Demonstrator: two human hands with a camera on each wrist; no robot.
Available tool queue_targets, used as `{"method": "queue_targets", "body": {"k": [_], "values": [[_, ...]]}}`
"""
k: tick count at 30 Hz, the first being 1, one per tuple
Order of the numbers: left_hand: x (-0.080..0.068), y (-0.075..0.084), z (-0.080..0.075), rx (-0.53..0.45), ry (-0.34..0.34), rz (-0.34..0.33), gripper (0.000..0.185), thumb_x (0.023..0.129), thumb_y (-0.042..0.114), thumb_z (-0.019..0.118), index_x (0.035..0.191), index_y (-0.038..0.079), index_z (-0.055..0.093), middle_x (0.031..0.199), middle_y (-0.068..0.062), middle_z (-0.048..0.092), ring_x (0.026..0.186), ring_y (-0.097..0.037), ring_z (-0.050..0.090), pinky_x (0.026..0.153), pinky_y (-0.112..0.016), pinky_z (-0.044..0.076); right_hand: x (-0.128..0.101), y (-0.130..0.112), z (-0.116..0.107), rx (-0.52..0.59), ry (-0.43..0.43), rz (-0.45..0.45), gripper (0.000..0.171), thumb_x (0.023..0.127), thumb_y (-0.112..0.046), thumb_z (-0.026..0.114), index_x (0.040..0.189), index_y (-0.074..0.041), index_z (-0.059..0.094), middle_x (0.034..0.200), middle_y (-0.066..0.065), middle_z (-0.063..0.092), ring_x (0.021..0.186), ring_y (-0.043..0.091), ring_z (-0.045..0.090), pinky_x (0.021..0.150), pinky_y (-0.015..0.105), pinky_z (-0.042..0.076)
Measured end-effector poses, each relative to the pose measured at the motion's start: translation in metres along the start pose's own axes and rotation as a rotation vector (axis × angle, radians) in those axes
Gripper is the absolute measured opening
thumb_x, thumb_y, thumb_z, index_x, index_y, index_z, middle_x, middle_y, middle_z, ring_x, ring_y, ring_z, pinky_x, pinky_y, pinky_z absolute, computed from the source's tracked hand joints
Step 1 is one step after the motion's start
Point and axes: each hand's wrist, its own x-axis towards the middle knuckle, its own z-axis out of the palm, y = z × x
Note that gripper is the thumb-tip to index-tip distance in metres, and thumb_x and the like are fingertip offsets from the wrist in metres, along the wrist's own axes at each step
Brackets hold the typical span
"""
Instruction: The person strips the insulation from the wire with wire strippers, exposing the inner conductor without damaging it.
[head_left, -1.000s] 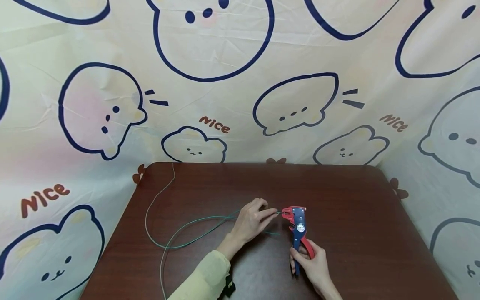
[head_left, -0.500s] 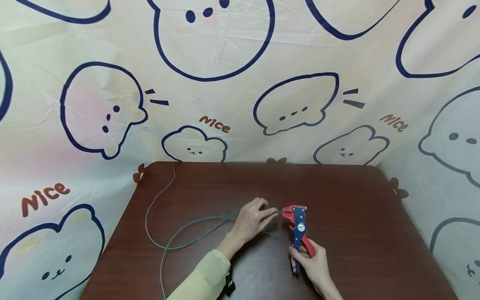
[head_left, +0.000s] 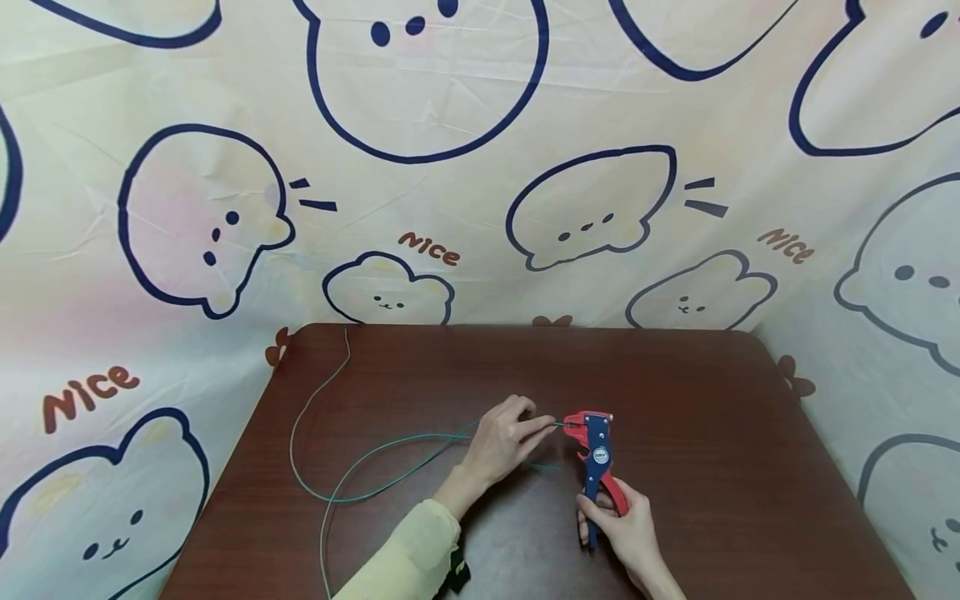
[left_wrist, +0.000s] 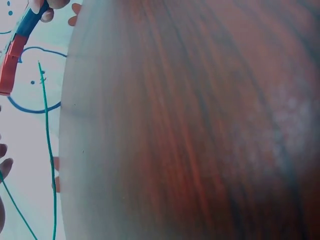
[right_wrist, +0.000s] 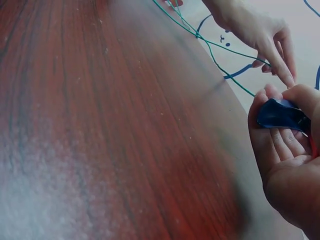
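In the head view my left hand (head_left: 498, 443) pinches a green wire (head_left: 558, 425) between thumb and fingertips. The short length past those fingers runs into the red jaws of a wire stripper (head_left: 598, 442), which has blue and red handles. My right hand (head_left: 632, 533) grips the stripper by its handles, holding it upright with its head toward the far side. In the right wrist view the blue handle (right_wrist: 281, 115) lies across the curled fingers. At the left wrist view's edge, the stripper's red head (left_wrist: 10, 67) shows beside the wire's free end (left_wrist: 41, 75).
The rest of the wire loops over the left part of the brown table (head_left: 712, 433), reaching its far and near edges. A free wire end (head_left: 543, 467) lies between the hands. Behind the table hangs a pale cloth (head_left: 480, 208) printed with cartoon outlines.
Both hands, the wire and the stripper hold nearly the same place; the stripper's lower handle shifts only very slightly to the left.
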Motion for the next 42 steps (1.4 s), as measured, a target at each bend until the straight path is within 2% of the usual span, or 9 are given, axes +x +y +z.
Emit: {"method": "queue_targets", "body": {"k": [5,9,16,21,27,37,42], "values": [[-0.0007,0.0,0.0,0.004,-0.002,0.001,0.017,0.094,0.023,0.09,0.11,0.018,0.09,0.097,0.0,0.069,0.079,-0.011,0.059,0.069,-0.021,0.052,0.0003,0.0025,0.0014,0.004,0.009,-0.048,0.023,0.099,0.003,0.075,0.112,0.015,0.061,0.068,0.005,0.07,0.05,0.015,0.067,0.052,0.036,0.061],[0.0,0.0007,-0.0008,0.01,-0.006,0.006,0.018,0.094,0.024,0.09,0.111,0.019,0.09,0.097,0.0,0.069,0.079,-0.011,0.059,0.068,-0.021,0.052,-0.0003,0.0026,0.0024,0.005,0.039,-0.078,0.015,0.099,0.006,0.073,0.103,0.011,0.06,0.062,0.004,0.065,0.044,0.015,0.062,0.045,0.036,0.056],[0.0009,0.0022,-0.0004,0.005,-0.01,0.014,0.016,0.095,0.023,0.089,0.11,0.018,0.09,0.097,0.0,0.07,0.08,-0.01,0.06,0.068,-0.021,0.052,-0.0002,0.0022,0.0026,0.033,0.072,-0.098,0.019,0.099,0.008,0.072,0.096,0.013,0.054,0.057,0.003,0.056,0.038,0.011,0.05,0.036,0.031,0.045],[0.0012,0.0029,-0.0006,0.0,-0.011,0.016,0.015,0.095,0.024,0.089,0.109,0.018,0.09,0.096,0.0,0.07,0.081,-0.01,0.06,0.068,-0.02,0.053,-0.0005,0.0017,0.0026,0.04,0.075,-0.084,0.02,0.098,0.009,0.071,0.097,0.015,0.052,0.057,0.003,0.056,0.037,0.012,0.049,0.036,0.032,0.045],[0.0011,0.0032,-0.0009,0.0,-0.022,0.007,0.016,0.094,0.024,0.089,0.109,0.019,0.09,0.096,0.0,0.071,0.081,-0.011,0.061,0.068,-0.02,0.053,0.0006,0.0007,0.0029,0.023,0.084,-0.036,0.018,0.099,0.007,0.072,0.098,0.011,0.054,0.057,0.005,0.057,0.038,0.014,0.05,0.037,0.032,0.046],[0.0012,0.0032,-0.0003,0.008,-0.028,0.008,0.015,0.095,0.025,0.089,0.109,0.019,0.09,0.096,0.001,0.07,0.082,-0.01,0.061,0.069,-0.02,0.053,0.0004,0.0006,0.002,0.018,0.081,-0.008,0.019,0.098,0.007,0.073,0.099,0.01,0.054,0.058,0.005,0.058,0.04,0.015,0.052,0.04,0.031,0.048],[0.0008,0.0034,-0.0004,-0.001,-0.026,0.009,0.016,0.095,0.024,0.089,0.11,0.019,0.089,0.097,0.0,0.07,0.082,-0.01,0.061,0.069,-0.02,0.054,-0.0001,0.0007,0.0023,0.032,0.076,0.007,0.023,0.096,0.004,0.078,0.099,0.007,0.055,0.056,0.003,0.059,0.039,0.014,0.053,0.04,0.031,0.049]]}}
